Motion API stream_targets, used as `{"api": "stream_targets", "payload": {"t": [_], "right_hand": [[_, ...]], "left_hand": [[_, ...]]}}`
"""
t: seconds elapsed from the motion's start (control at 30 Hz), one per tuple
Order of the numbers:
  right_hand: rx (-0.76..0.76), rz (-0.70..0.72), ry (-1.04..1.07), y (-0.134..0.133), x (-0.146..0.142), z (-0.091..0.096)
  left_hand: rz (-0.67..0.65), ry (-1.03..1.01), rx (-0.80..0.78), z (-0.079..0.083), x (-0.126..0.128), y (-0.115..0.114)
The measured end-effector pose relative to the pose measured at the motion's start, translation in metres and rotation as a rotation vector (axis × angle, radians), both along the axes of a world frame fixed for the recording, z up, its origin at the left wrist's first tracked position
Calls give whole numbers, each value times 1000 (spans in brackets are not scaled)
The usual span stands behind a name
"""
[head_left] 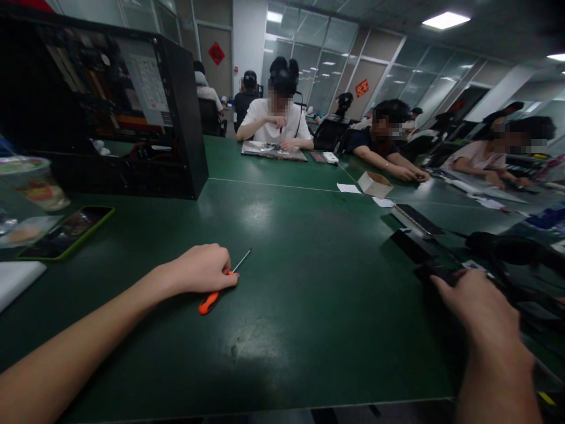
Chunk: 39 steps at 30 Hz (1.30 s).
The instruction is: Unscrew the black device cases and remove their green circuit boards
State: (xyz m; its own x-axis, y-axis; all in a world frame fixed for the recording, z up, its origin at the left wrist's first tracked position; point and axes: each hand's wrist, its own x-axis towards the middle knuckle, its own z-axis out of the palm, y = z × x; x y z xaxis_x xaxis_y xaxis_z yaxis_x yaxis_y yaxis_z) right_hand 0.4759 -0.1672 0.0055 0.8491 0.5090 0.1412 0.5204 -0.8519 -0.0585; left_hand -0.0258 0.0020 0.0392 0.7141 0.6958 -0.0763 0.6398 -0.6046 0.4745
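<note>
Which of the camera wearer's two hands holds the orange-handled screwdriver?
The left hand: it grips the screwdriver by its handle. The right hand is instead at a dark object.

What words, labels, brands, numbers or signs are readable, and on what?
None clear enough to quote.
White label inside black computer case: too small.
Red diamond sign on grey panel: character too blurred.
Second red sign, farther right: yellow marking too blurred.
Cup: print too blurred.
Screwdriver: no readable marking.
</note>
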Motion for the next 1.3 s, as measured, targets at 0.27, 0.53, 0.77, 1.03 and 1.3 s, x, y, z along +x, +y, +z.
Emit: {"api": "stream_targets", "payload": {"t": [0.27,0.53,0.77,1.03,1.3], "right_hand": [[90,300,-5,-9,-44,7],[284,1232,226,66,-168,23],[243,1545,315,112,-230,17],[424,1535,577,101,-238,-15],[713,1363,779,105,-240,-15]], "left_hand": [[132,-351,-41,-37,20,14],[252,-628,-226,-39,39,26],[307,-854,-380,-44,48,41],[267,-1148,-781,-42,50,16],[171,-878,-508,-45,57,2]]}}
